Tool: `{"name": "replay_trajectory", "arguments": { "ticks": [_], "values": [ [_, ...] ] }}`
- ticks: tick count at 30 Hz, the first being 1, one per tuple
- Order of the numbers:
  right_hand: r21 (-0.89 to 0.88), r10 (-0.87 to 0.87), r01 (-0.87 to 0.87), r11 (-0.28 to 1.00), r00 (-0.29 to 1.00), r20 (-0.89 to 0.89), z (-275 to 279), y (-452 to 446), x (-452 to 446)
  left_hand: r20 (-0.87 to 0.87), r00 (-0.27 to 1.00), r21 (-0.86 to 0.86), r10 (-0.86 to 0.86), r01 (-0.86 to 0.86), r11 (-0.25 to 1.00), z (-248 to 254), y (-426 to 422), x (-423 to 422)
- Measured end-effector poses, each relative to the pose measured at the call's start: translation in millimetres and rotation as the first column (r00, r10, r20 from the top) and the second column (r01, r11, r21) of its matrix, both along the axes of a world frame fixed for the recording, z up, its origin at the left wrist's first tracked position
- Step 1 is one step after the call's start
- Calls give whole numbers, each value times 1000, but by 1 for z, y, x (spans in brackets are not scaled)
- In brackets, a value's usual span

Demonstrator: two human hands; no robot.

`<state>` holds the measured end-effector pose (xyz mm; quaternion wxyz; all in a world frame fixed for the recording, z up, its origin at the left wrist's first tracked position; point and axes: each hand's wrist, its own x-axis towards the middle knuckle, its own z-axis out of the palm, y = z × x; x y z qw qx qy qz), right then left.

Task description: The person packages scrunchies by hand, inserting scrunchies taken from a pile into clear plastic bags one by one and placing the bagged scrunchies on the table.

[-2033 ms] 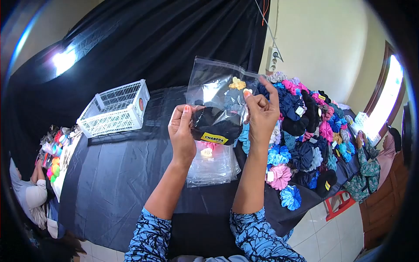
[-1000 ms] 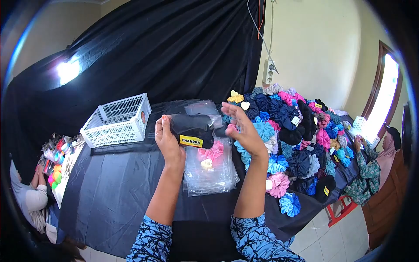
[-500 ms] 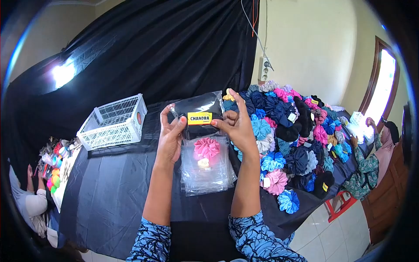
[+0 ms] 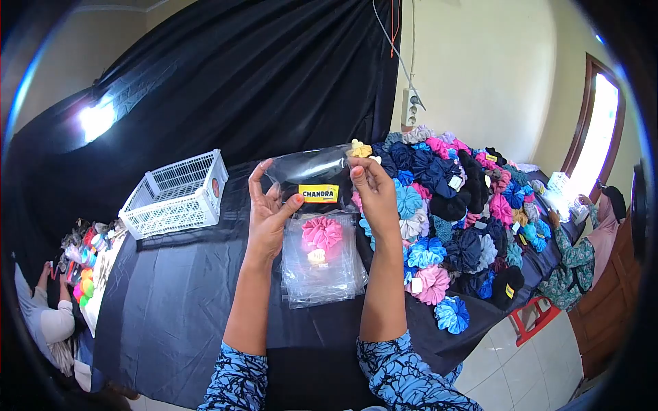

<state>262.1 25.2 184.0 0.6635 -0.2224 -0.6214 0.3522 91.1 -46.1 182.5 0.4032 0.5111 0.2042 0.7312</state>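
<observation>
A clear plastic bag (image 4: pixel 307 164) is stretched between my hands above the table. In it sits a dark fabric item, its shape hard to make out against the black cloth, with a yellow label (image 4: pixel 319 194) reading CHANDRA. My left hand (image 4: pixel 269 222) grips the bag's left side, thumb at the label's edge. Near the upper right corner, my right hand (image 4: pixel 377 198) pinches the plastic between thumb and fingers. Below lies a stack of clear plastic bags (image 4: pixel 322 284), the top one showing a pink scrunchie (image 4: pixel 322 233).
A large heap of colourful scrunchies (image 4: pixel 452 205) covers the table's right side. A white plastic crate (image 4: pixel 175 195) stands at the back left on the black cloth (image 4: pixel 178 294). Other people sit at both ends, and a red stool (image 4: pixel 534 320) stands at lower right.
My right thumb has left the label; that hand now pinches the bag higher, near its upper right corner. The left hand keeps its hold and the bag's upper part is spread wider.
</observation>
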Motion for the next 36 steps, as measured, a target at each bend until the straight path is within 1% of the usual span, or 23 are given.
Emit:
{"name": "replay_trajectory", "arguments": {
  "ticks": [2,4,6,7,8,10,11,12,14,16,17,19,22,23,25,27,29,31,32,33,34,36],
  "values": [
    [-14,15,-15,1000,1000,-9,1,-3,-2,-58,997,-3,51,-52,999,0,0,2],
    [-56,132,-143,988,976,-173,7,-12,-5,-51,998,26,39,-38,999,-3,2,3],
    [-59,149,-165,985,967,-205,7,-11,-5,-45,999,57,29,-27,998,-6,6,3],
    [-64,165,-184,981,957,-238,6,-11,-4,-79,995,59,61,-57,997,-7,7,3],
    [-64,165,-185,981,957,-238,5,-9,-4,-113,989,63,93,-86,994,-8,7,3],
    [-80,126,-152,985,956,-266,3,-6,-4,-119,987,54,105,-100,994,-7,6,6],
    [-80,126,-152,985,956,-266,2,-5,-5,-126,985,43,118,-114,993,-7,5,7],
    [-59,130,-154,986,945,-301,3,-5,-8,-126,985,43,119,-114,992,-8,6,7],
    [-37,136,-157,987,932,-335,5,-9,-8,-111,984,115,136,-123,986,-10,10,5],
    [-230,162,-260,938,914,-372,14,-21,-2,-114,984,114,140,-127,985,-10,10,2],
    [-229,162,-259,938,914,-372,13,-20,0,-116,983,112,143,-130,985,-9,10,1],
    [-236,143,-215,948,947,-287,10,-17,3,-118,984,121,132,-118,986,-9,9,2],
    [-239,141,-206,949,955,-262,9,-15,7,-125,986,128,111,-95,987,-10,9,2],
    [-238,141,-206,949,955,-263,8,-14,7,-130,986,127,101,-85,988,-11,10,2],
    [-255,149,-238,937,935,-322,5,-10,8,-130,986,130,108,-91,987,-12,11,2],
    [-263,145,-234,936,937,-319,5,-8,8,-131,985,133,116,-98,986,-10,10,3],
    [-273,140,-231,934,938,-317,-1,-2,5,-125,986,77,110,-100,992,-7,6,6],
    [-124,126,-183,975,921,-368,-7,6,-5,-115,989,60,98,-91,994,-11,9,4],
    [-123,126,-183,975,922,-367,-11,8,-7,-105,991,43,87,-83,996,-12,10,3],
    [-79,-77,60,995,972,-224,-10,6,-11,-105,991,44,87,-83,996,-11,10,4],
    [1,-290,291,957,953,-90,-10,4,-14,-110,987,40,117,-113,993,-10,9,4],
    [26,-279,284,959,953,-119,-11,7,-18,-117,982,40,149,-145,989,-9,9,3]
  ]
}}
